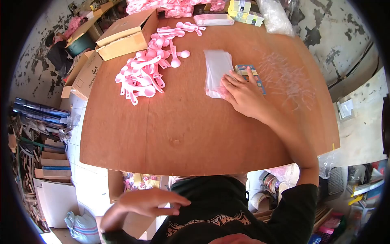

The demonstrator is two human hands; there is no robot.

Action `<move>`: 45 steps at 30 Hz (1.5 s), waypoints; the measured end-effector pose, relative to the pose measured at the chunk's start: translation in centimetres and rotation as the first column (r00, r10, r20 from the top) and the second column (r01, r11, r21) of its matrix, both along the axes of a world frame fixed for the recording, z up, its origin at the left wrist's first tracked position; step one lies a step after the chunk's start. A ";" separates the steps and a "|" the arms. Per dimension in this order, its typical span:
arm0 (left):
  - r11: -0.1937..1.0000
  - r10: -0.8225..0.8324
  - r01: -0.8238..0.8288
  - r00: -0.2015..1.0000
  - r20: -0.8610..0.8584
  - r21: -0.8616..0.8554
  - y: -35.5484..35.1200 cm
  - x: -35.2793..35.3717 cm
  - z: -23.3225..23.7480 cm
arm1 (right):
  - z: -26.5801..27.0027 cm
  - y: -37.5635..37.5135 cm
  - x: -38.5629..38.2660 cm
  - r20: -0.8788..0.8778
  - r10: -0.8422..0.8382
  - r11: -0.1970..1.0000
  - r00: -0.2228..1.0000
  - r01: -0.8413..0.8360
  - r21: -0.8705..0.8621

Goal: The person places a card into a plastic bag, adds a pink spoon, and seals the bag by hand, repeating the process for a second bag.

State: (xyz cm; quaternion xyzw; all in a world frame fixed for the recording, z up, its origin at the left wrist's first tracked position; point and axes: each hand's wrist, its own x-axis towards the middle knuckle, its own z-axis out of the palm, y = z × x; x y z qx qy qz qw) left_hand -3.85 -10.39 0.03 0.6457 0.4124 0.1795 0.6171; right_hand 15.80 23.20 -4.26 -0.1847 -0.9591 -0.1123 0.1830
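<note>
My right hand (pixel 245 95) lies palm down with its fingers spread. Its fingertips touch the edge of a stack of clear plastic bags (pixel 218 67) and reach over a small stack of blue and yellow printed cards (pixel 243 67), partly covering both. In front of my body, below the table's near edge, hovers my left hand (pixel 152 202) with fingers loosely stretched and nothing visible in them. A heap of pink plastic measuring spoons (pixel 142 75) spreads over the table's left side.
On the wooden table (pixel 183 138), thin clear plastic strips (pixel 286 77) lie scattered at right. Along the back are an open cardboard box (pixel 126 38), a pink packet (pixel 213 19), yellow card bundles (pixel 243 12) and a clear plastic roll (pixel 276 16). Cartons (pixel 85 75) stand at left.
</note>
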 end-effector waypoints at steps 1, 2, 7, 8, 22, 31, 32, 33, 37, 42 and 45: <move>0.991 0.004 -0.011 0.999 0.049 0.133 1.6 -0.2 0.7 | 0.1 0.0 0.0 -0.049 -0.004 0.999 0.999 0.002 -0.042; 0.949 0.063 -0.080 0.996 0.066 0.306 3.4 -0.3 1.1 | 0.4 0.0 -0.1 -0.097 -0.011 0.996 0.995 0.003 -0.085; 0.774 0.319 -0.125 0.924 -0.212 0.620 14.4 0.2 2.0 | 2.3 2.0 -1.7 -0.118 -0.144 0.934 0.983 0.095 -0.343; 0.736 0.370 -0.112 0.892 -0.259 0.668 16.4 0.4 2.0 | 2.2 2.6 -2.1 -0.137 -0.194 0.898 0.971 0.120 -0.424; 0.276 0.509 0.046 0.840 -0.187 0.960 23.9 -0.3 -4.5 | 3.1 2.3 -2.3 -0.261 -0.147 0.965 0.954 0.080 -0.251; 0.706 0.655 -0.676 0.510 0.558 -0.210 23.9 0.4 -2.8 | 4.6 -3.9 -2.1 -0.249 0.157 0.985 0.956 -0.132 0.114; 0.742 0.628 -0.605 0.475 0.617 -0.289 23.7 0.3 -2.8 | 4.5 -4.7 -2.1 -0.283 0.184 0.982 0.941 -0.164 0.093; 0.745 0.625 -0.601 0.475 0.619 -0.291 23.6 0.3 -3.1 | 4.6 -5.1 -2.0 -0.319 0.211 0.977 0.924 -0.197 0.077; 0.676 0.699 -0.611 0.355 0.621 -0.412 23.4 -0.2 -5.0 | 5.0 -4.0 0.5 -0.448 -0.312 0.945 0.838 0.224 -0.239; 0.638 0.706 -0.611 0.223 0.672 -0.468 23.5 -0.5 -5.1 | 4.1 -1.1 3.5 -0.134 -0.632 0.773 0.763 0.611 -0.171; 0.677 0.647 -0.601 0.209 0.733 -0.426 23.5 -0.7 -5.7 | 3.9 -0.7 3.9 -0.044 -0.691 0.702 0.721 0.656 -0.278</move>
